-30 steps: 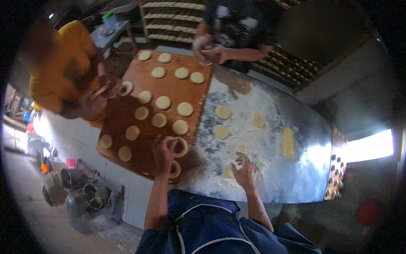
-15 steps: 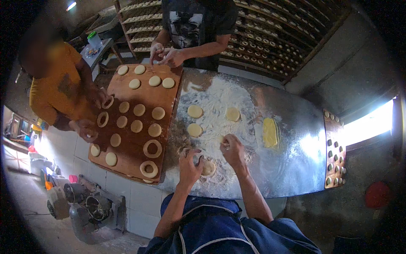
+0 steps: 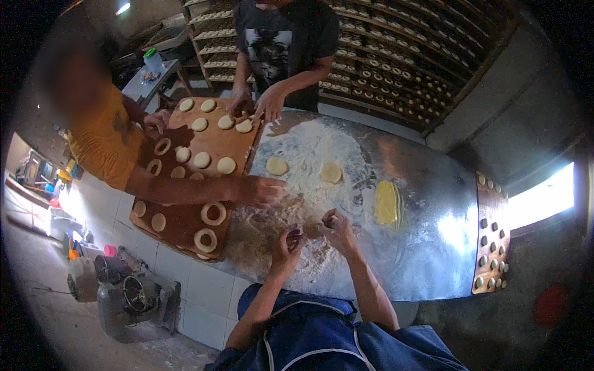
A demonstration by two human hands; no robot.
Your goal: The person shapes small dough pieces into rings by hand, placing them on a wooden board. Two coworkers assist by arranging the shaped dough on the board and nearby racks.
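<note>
My left hand and my right hand are curled over the floured metal table; what their fingers hold is too small and shadowed to make out. Pale dough discs lie beyond them on the flour, with a yellow slab to their right. On the left, a wooden board carries several discs and dough rings. A co-worker's hand reaches in from the left, just above my left hand, its fingers over the flour.
Another person stands across, both hands over discs on the board. A person in yellow is at the left. Wooden racks of dough stand behind, a second board lies at the right end, and pots sit on the floor.
The left co-worker's arm has stretched across the board onto the metal table, where a disc was. The far person's hands have lowered to the discs. My left hand has moved right from the board.
</note>
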